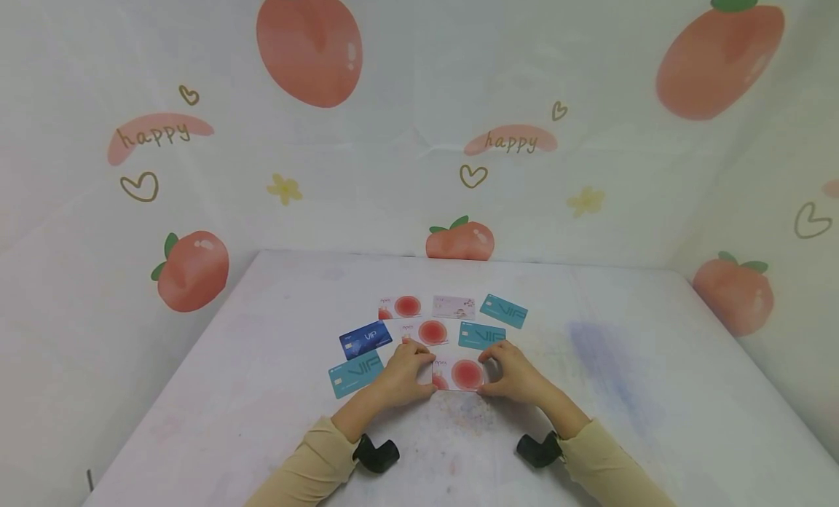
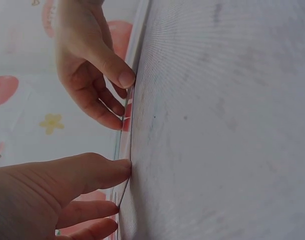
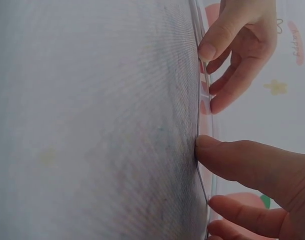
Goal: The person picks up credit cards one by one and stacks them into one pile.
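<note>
Head view: what takes up the most room?

A pale backdrop [image 1: 406, 70], printed with "happy", hearts, flowers and red fruit [image 1: 311, 52]. Below it spreads a whitish table [image 1: 229, 390], smudged with faint purple

And the next size down?

Two beige sleeves [image 1: 311, 456] come in from the bottom edge. Beyond the cuffs, the left hand [image 1: 406, 374] and the right hand [image 1: 514, 374] face each other across a narrow space

Are they holding anything?

Both grip the near red-circle card [image 1: 467, 374], which sits between them. The left hand pinches its left end between thumb and fingers, the right hand its right end likewise. Both wrist views show this card nearly edge-on, close to the tabletop; whether it touches I can't tell

What's dark by the wrists?

Black fittings [image 1: 378, 454], one beside each wrist

So the rest is cards?

Yes, seven more. Farthest off: the far red-circle card [image 1: 400, 307], a pale pink card [image 1: 454, 307] and a slanted far teal card [image 1: 504, 311]. Nearer: a dark blue VIP card [image 1: 365, 339], the middle red-circle card [image 1: 424, 332] and the middle teal card [image 1: 481, 336]. Just beside the left hand lies the left teal card [image 1: 356, 374]
</note>
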`<state>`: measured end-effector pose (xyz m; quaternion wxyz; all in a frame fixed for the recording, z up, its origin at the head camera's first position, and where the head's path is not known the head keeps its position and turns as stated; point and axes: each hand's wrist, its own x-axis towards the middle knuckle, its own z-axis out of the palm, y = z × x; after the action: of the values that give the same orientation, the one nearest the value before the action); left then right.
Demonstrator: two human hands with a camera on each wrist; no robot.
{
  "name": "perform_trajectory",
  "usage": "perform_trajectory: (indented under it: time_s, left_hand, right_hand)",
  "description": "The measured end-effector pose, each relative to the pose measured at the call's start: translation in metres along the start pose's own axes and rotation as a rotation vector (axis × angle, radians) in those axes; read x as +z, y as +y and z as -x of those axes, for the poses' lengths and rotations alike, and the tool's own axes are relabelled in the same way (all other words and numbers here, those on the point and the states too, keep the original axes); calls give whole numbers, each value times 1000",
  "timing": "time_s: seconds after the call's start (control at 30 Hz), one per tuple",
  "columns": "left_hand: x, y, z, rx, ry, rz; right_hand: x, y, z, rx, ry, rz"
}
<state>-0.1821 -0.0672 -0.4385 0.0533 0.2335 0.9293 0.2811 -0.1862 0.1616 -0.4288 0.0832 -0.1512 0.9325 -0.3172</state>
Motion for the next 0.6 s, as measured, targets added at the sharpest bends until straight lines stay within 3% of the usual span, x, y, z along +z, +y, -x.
perform_trajectory:
  time_s: [0.4,0.6]
  left_hand:
    - [-2,1,1,19,11,4]
    - [-3,1,0,32,14,0]
  right_hand:
    - [0,1,0,13,-6,-4]
    - [-2,2,-1,-22,-3,1]
